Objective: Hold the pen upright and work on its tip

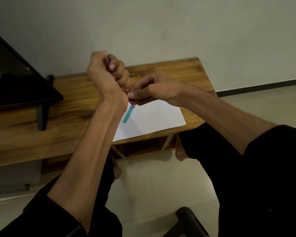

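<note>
My left hand (108,74) is curled into a fist round a thin, pen-like stick whose top end shows at the knuckles and whose dark tip (132,105) pokes out below the fist. My right hand (154,88) pinches that lower end between thumb and fingers, touching the left fist. Both hands hover above a white sheet of paper (154,118) on the wooden table (72,106). A small teal strip (127,115) lies on the paper's left edge, just under the tip.
A dark monitor (12,77) on a black stand (42,115) fills the table's left side. The wall rises behind. An open shelf (140,147) sits under the tabletop, near my knees and bare feet. A dark chair part (190,221) is at bottom.
</note>
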